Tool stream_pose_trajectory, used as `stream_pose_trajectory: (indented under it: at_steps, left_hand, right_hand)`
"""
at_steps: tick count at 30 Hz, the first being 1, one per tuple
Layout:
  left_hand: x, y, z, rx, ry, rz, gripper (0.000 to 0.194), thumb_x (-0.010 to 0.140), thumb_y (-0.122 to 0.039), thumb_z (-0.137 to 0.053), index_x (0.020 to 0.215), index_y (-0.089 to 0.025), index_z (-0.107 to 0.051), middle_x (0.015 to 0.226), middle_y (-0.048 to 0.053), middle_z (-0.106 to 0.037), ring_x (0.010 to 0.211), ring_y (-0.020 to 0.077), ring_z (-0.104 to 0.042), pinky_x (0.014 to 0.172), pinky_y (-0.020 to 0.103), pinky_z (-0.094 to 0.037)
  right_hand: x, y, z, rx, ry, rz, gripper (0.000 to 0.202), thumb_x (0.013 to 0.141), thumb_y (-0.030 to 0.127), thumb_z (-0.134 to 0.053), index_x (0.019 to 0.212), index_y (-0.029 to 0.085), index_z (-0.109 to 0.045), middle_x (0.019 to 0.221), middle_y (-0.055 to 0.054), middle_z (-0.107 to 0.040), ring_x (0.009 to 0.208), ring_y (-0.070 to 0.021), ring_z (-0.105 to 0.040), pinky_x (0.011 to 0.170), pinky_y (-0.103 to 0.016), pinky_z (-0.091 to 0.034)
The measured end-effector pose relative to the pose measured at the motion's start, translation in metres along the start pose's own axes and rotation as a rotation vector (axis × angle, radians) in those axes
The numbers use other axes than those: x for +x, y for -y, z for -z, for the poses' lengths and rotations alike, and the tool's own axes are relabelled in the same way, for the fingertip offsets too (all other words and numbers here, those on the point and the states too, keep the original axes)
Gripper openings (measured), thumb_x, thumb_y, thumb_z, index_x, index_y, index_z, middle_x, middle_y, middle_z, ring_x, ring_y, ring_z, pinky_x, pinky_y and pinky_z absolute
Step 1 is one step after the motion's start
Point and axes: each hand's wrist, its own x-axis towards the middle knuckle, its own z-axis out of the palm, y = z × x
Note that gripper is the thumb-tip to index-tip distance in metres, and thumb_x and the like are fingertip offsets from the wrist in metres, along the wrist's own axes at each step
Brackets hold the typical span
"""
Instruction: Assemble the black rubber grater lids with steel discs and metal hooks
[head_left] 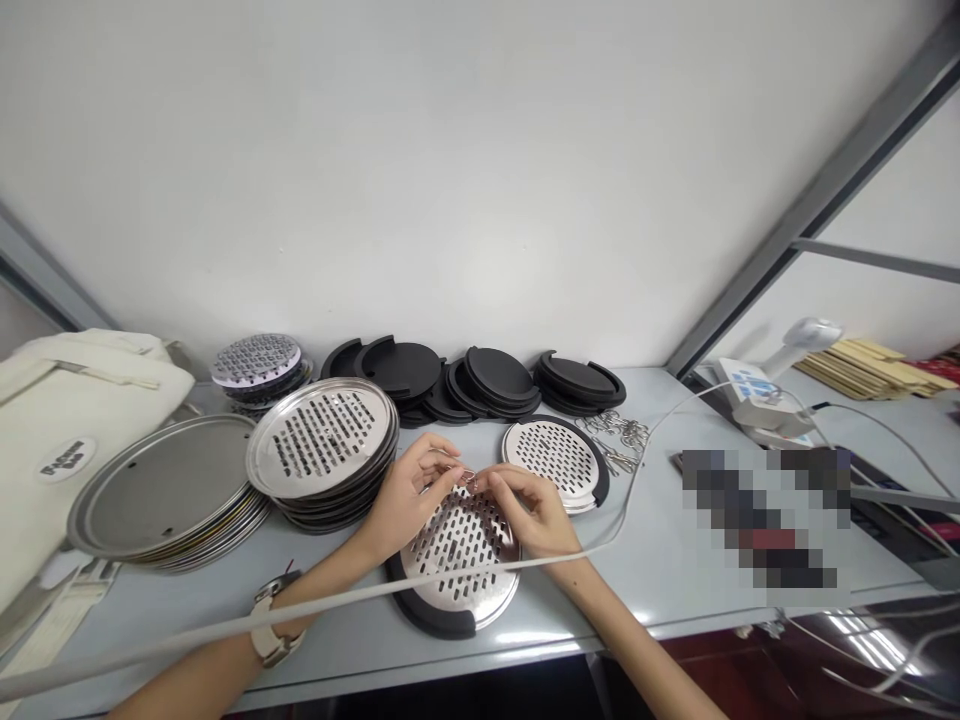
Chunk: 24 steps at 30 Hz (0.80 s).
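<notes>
My left hand (412, 495) and my right hand (534, 508) meet above a round perforated metal plate (457, 560) with a black edge piece along its near left side. Between the fingertips of both hands is a small bent metal wire clip (470, 481); its exact shape is too small to make out. Both hands are closed in a pinch. Just behind my right hand lies a second perforated plate (551, 455) with a black edge piece. Beside that plate is a loose heap of metal wire pieces (619, 435).
On the left stand a stack of perforated discs (322, 430), a stack of flat metal trays (165, 490) and a white bag (82, 420). Black round pieces (495, 375) line the wall. A white cable (337, 600) crosses in front of my arms. A scanner (795, 350) stands right.
</notes>
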Motion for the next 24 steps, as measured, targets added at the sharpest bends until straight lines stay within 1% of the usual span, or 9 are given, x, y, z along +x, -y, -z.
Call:
stream_pose_trajectory:
  at_steps: [6,11,14,19,22,24]
  left_hand:
    - [0.001,-0.001,0.000,0.060,-0.017,-0.021,0.017,0.083,-0.028,-0.059,0.094,-0.017,-0.051,0.082,0.004,-0.066,0.086,0.0172,-0.064,0.080,0.029,-0.049]
    - [-0.002,-0.003,-0.002,0.069,0.029,-0.057,0.014,0.084,-0.025,-0.059,0.092,-0.017,-0.052,0.085,0.005,-0.067,0.089,0.0176,-0.065,0.082,0.029,-0.049]
    - [-0.003,-0.005,-0.002,0.105,0.043,-0.094,0.012,0.084,-0.025,-0.059,0.090,-0.016,-0.054,0.086,0.005,-0.067,0.089,0.0173,-0.064,0.081,0.028,-0.049]
    - [-0.004,-0.007,-0.003,0.153,0.068,-0.130,0.008,0.084,-0.023,-0.058,0.087,-0.015,-0.059,0.087,0.006,-0.066,0.088,0.0167,-0.063,0.082,0.028,-0.049]
    - [-0.003,-0.006,-0.003,0.119,0.034,-0.094,0.010,0.084,-0.024,-0.058,0.089,-0.015,-0.057,0.086,0.005,-0.065,0.087,0.0165,-0.063,0.081,0.028,-0.049]
    - [-0.002,-0.005,-0.002,0.071,0.015,-0.052,0.013,0.084,-0.025,-0.059,0.091,-0.016,-0.054,0.085,0.005,-0.065,0.086,0.0163,-0.064,0.081,0.028,-0.049]
  right_hand:
    - [0.000,-0.003,-0.001,-0.010,-0.016,-0.043,0.032,0.092,0.033,-0.044,0.081,0.017,-0.070,0.079,-0.006,-0.066,0.076,-0.0167,-0.061,0.073,-0.026,-0.047]
    - [0.000,-0.008,-0.002,-0.008,-0.089,-0.112,0.034,0.091,0.038,-0.043,0.079,0.016,-0.067,0.072,-0.005,-0.064,0.067,-0.0165,-0.059,0.064,-0.025,-0.046]
    - [-0.001,-0.010,-0.003,-0.001,-0.108,-0.140,0.036,0.091,0.041,-0.042,0.080,0.016,-0.066,0.070,-0.005,-0.063,0.065,-0.0165,-0.059,0.061,-0.025,-0.046]
    - [-0.001,-0.013,-0.003,0.004,-0.114,-0.159,0.038,0.091,0.043,-0.042,0.080,0.016,-0.066,0.069,-0.005,-0.064,0.066,-0.0171,-0.059,0.061,-0.026,-0.047]
    - [-0.001,-0.013,-0.002,-0.012,-0.105,-0.144,0.035,0.091,0.041,-0.043,0.082,0.016,-0.066,0.069,-0.005,-0.065,0.066,-0.0170,-0.060,0.063,-0.027,-0.047]
    - [-0.001,-0.010,-0.002,-0.028,-0.088,-0.091,0.033,0.091,0.039,-0.044,0.080,0.017,-0.067,0.075,-0.006,-0.067,0.072,-0.0178,-0.062,0.069,-0.028,-0.048]
